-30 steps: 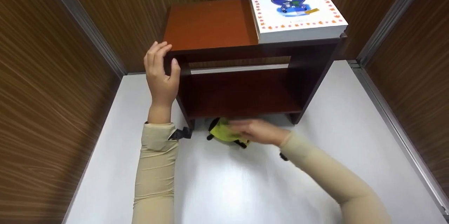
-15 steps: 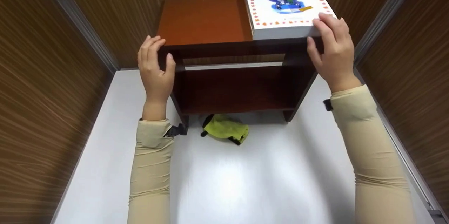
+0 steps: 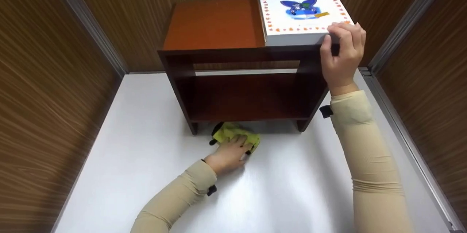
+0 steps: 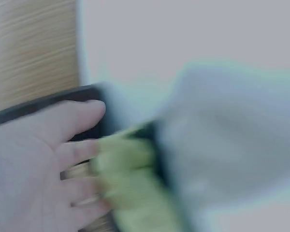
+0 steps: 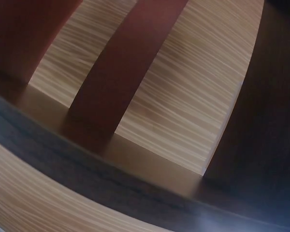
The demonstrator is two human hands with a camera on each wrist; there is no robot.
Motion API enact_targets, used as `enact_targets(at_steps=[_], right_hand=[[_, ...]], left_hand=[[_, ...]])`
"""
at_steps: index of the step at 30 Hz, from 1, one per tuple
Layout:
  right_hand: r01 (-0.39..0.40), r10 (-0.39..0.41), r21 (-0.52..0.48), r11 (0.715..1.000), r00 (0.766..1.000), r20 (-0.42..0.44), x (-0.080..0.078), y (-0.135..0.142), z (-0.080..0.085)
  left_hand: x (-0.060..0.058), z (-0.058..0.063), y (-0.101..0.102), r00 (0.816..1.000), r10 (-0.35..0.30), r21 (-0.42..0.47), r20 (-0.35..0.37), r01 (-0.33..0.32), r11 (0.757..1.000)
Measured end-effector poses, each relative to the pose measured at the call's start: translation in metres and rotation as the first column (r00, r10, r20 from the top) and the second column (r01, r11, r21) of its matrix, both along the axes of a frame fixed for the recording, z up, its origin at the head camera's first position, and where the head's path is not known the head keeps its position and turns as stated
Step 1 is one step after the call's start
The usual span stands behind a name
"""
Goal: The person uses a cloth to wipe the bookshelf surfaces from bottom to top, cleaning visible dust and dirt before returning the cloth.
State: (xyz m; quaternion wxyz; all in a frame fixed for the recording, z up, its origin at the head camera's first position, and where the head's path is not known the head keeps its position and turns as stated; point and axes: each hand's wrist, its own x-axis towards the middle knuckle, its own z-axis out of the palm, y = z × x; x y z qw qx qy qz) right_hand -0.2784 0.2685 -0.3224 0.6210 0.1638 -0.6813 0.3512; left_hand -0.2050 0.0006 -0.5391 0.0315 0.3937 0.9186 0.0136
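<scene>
A crumpled yellow-green cloth item with black parts lies on the white surface, at the front foot of a dark brown shelf. My left hand rests on it with fingers spread. In the blurred left wrist view, the fingers of that hand touch the green cloth and the thumb stands apart. At the shelf's front right top corner, my right hand holds on, fingers bent over the corner beside a thick white book and thumb in front. The right wrist view does not show the hand.
The shelf has a lower board and an open back. Wood-grain panels enclose the white surface at the left, back and right. The book covers the right part of the shelf's top.
My right hand has gone from the cloth up to the shelf's right corner. My left hand has left the shelf's left corner and come down onto the cloth.
</scene>
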Motion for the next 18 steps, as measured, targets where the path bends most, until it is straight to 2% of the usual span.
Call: enact_targets(at_steps=[1, 2, 7, 10, 12, 14, 18], right_hand=[[-0.002, 0.002, 0.003, 1.000, 1.000, -0.001, 0.002, 0.000, 0.001], [-0.006, 0.006, 0.004, 1.000, 1.000, -0.003, 0.004, 0.000, 0.002], [-0.033, 0.033, -0.017, 0.999, 0.999, -0.018, 0.009, -0.004, 0.005], [-0.033, 0.032, -0.022, 0.999, 0.999, -0.025, 0.009, -0.004, 0.005], [-0.031, 0.031, -0.018, 0.999, 0.999, -0.025, 0.008, -0.004, 0.006], [-0.029, 0.029, -0.017, 0.999, 0.999, -0.022, 0.007, -0.004, 0.005], [-0.026, 0.026, -0.021, 0.999, 0.999, -0.023, 0.007, -0.003, 0.004]], left_hand=[[0.001, -0.008, 0.003, 0.999, 0.024, -0.057, 0.026, -0.023, 0.998], [0.000, -0.013, 0.005, 0.999, 0.038, -0.084, 0.014, -0.037, 0.996], [-0.003, -0.022, 0.012, 0.993, 0.099, -0.094, -0.057, -0.104, 0.990], [-0.003, -0.024, 0.022, 0.979, 0.195, -0.103, -0.065, -0.200, 0.974], [-0.002, -0.026, 0.030, 0.964, 0.263, -0.106, -0.042, -0.266, 0.958], [-0.002, -0.027, 0.037, 0.950, 0.313, -0.107, 0.019, -0.309, 0.945], [-0.007, -0.029, 0.055, 0.935, 0.330, -0.098, 0.125, -0.320, 0.942]])
